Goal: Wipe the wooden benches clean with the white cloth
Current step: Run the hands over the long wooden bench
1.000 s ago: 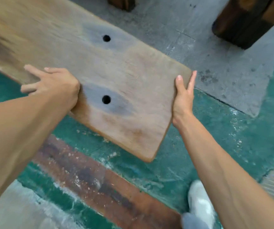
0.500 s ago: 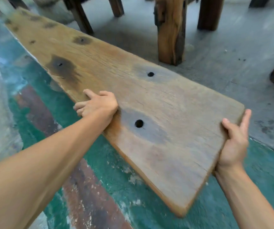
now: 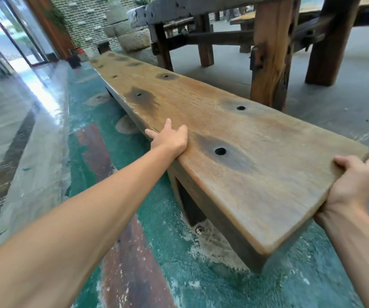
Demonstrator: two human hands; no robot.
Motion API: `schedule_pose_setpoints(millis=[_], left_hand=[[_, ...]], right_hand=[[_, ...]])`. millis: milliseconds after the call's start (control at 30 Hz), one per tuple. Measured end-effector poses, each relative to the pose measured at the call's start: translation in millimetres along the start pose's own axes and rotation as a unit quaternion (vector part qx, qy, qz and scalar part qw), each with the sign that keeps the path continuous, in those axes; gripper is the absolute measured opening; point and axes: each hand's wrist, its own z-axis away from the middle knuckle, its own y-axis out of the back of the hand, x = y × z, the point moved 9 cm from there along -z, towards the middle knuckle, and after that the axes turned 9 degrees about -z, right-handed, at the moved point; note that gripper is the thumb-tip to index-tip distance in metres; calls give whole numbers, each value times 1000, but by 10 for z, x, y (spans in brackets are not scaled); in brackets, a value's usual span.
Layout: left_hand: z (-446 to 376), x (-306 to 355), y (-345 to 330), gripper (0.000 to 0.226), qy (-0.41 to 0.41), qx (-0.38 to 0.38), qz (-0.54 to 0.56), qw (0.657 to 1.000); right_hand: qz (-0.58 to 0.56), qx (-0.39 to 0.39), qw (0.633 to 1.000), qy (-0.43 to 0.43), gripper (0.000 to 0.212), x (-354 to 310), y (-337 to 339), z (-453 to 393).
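Wooden bench (image 3: pixel 234 138): long plank seat, near end low in view w/ both hands on it, standing on the green painted floor (image 3: pixel 201 285). Its long axis runs from that near end, at lower right, away to the far upper left, narrowing toward the bright doorway (image 3: pixel 12 41). Top faces up, roughly level. Dark stains ring a row of round holes (image 3: pixel 220 151) along the board.

Left hand (image 3: pixel 170 138) grips the near long edge: fingers curled over the lip, palm on top. Right hand (image 3: pixel 354 181) holds the end corner, thumb on top, fingers wrapped under & around the edge. So both sets of fingers are closed on the wood, not spread.

Prob reason for this hold: two-point grip, side plus end, suits shifting or steadying the bench rather than wiping it. No white cloth visible anywhere in view; neither hand has one. Judgement: wiping of this bench isn't under way yet, cloth must be fetched first.

A stubby support (image 3: pixel 190 207) sits under the near end. Beyond the far side, on grey concrete, stands a heavy dark timber table (image 3: pixel 268 52) w/ thick posts; brick wall behind.
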Motion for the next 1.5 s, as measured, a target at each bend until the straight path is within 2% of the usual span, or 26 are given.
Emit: schedule_pose_setpoints(millis=[133,300,500,633,733,1100,1400,1500], left_hand=[[50,-19,-27,62,1,5,91,996],[-73,-25,-92,59,8,30,185,982],[-271,318,-4,60,4,58,201,978],[-202,497,27,60,-22,57,137,989],[-169,276,10,58,-2,63,90,994],[-411,-119,-79,66,-14,60,178,982],[-838,450,-102,69,-7,27,230,973],[-911,426,-164,78,-17,15,223,974]], right_hand=[[10,20,1000,-2,82,-8,30,61],[10,24,1000,-1,92,43,47,-19],[16,45,998,-34,92,-90,-19,-276],[29,46,997,-62,96,-200,-59,-289],[46,31,996,-66,101,-161,-59,-66],[74,24,995,-54,94,-116,-65,239],[82,29,992,-87,108,-228,-165,-251],[90,31,992,-80,103,-221,-140,-254]])
